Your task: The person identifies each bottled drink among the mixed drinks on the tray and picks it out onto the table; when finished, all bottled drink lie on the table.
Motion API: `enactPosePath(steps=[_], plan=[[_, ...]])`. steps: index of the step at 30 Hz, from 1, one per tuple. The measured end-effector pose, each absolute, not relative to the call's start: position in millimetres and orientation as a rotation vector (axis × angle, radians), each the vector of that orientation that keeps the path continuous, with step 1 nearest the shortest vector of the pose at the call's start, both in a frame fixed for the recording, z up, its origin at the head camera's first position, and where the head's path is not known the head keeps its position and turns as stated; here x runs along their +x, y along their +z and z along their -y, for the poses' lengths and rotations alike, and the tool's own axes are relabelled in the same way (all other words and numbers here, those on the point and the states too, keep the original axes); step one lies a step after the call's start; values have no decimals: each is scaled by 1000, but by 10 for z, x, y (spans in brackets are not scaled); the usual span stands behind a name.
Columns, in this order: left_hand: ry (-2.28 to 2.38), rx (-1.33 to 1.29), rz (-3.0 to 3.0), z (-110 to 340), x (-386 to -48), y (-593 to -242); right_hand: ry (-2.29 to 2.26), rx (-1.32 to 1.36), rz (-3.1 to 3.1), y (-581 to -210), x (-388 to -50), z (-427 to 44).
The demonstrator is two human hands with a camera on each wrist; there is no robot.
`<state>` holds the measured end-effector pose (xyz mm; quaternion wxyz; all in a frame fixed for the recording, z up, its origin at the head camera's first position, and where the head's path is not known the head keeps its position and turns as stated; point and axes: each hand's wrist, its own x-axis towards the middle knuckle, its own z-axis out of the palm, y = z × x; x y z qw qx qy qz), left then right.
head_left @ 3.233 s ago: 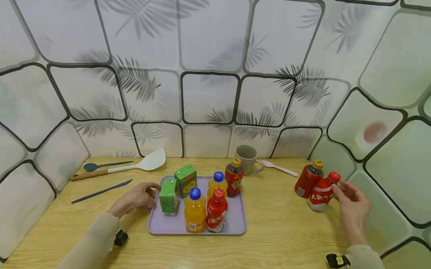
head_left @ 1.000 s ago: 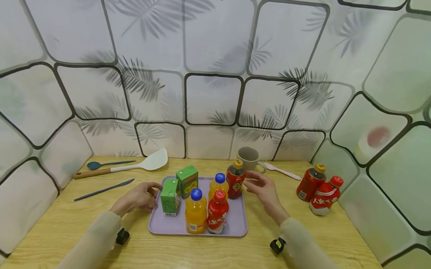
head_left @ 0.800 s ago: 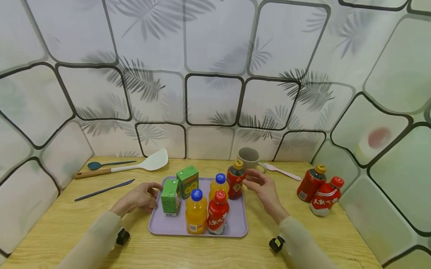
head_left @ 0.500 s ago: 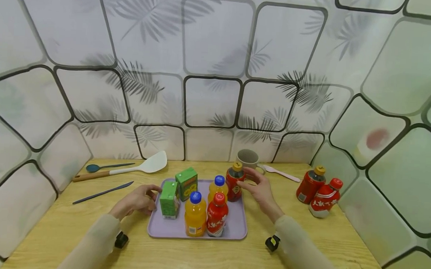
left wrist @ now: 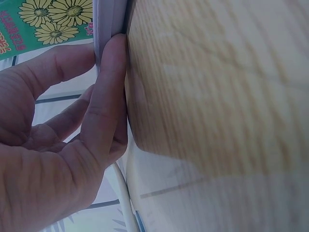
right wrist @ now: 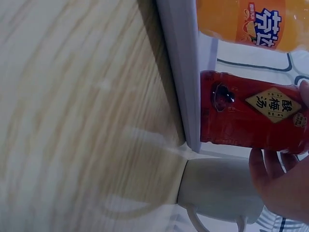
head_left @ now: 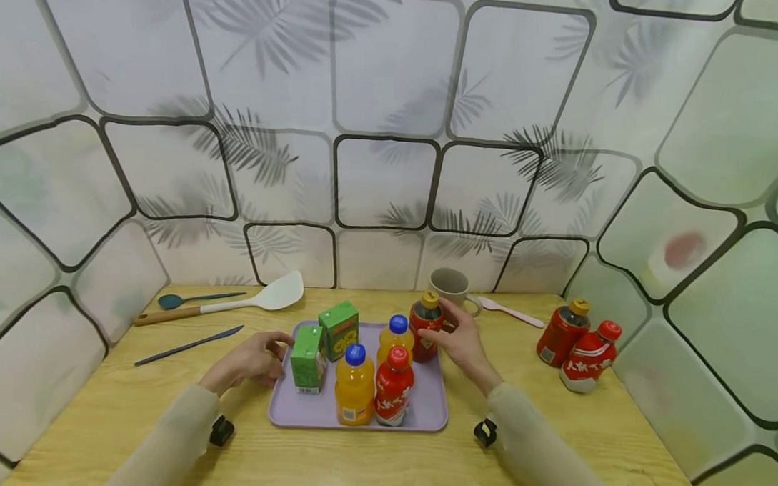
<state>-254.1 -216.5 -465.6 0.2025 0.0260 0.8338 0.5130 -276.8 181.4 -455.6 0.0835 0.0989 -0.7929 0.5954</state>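
Note:
A lilac tray [head_left: 421, 421] holds two green cartons [head_left: 307, 362], two orange bottles [head_left: 354, 392], a red-capped bottle [head_left: 393, 390] and a dark bottle with a yellow cap [head_left: 426, 323]. At the tray's left edge, the left hand [head_left: 254, 358] pinches the rim; its thumb and finger meet the rim [left wrist: 104, 24] in the left wrist view. The right hand [head_left: 464, 343] grips the yellow-capped bottle from the right, thumb in front and fingers behind. In the right wrist view the hand [right wrist: 285, 186] is partly cut off beside the red label [right wrist: 251, 111], and the bottle's base is at the tray.
Behind the tray's right corner stands a grey mug [head_left: 448, 282], with a pink utensil [head_left: 512, 310] beside it. Two more bottles [head_left: 562, 331] stand at the far right, near the wall covering. A white spatula [head_left: 281, 291], a teal spoon [head_left: 171, 301] and a blue knife [head_left: 189, 345] lie at the left.
The right hand has come from the right-hand bottles to the yellow-capped bottle on the tray and closed round it. The left hand has stayed at the tray's rim.

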Motion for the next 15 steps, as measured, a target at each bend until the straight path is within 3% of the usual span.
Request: enactPosePath(steps=[15], plan=[[1420,52,-2331,2165,-2579,-4666,1720,227,2372,-4547,-2704,-1818]])
